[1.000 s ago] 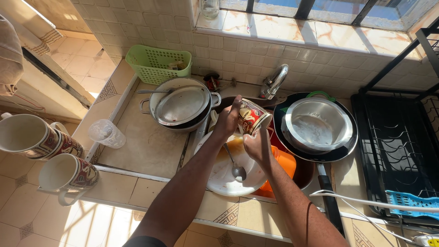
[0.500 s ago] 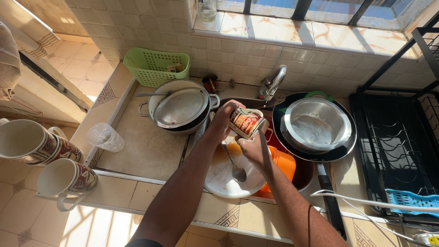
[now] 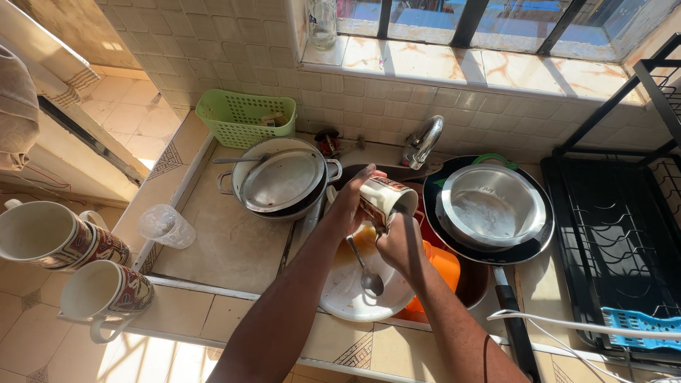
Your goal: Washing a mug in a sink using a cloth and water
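Dishes crowd the tiled counter around the sink: a black drying rack (image 3: 617, 241) at the far right, then a black frying pan (image 3: 528, 250) with a steel bowl (image 3: 493, 206) sitting in it, and on the other side a lidded steel pot (image 3: 280, 181) with a green basket (image 3: 245, 117) behind it. Under the tap (image 3: 424, 140) lies a white plate (image 3: 347, 284) with a spoon (image 3: 365, 269) on it, beside an orange plastic piece (image 3: 443, 266). Above that plate the left hand (image 3: 351, 206) is wrapped around a patterned mug (image 3: 386, 198), tipped on its side with the mouth facing right. The right hand (image 3: 394, 245) is closed just below the rim, seemingly rubbing it, though whether it holds a sponge is hard to make out. A firm grip on the wet mug, turning it steadily over the sink, would serve best here. Two matching mugs (image 3: 53, 237) sit at the far left, near a clear plastic cup (image 3: 164, 227).
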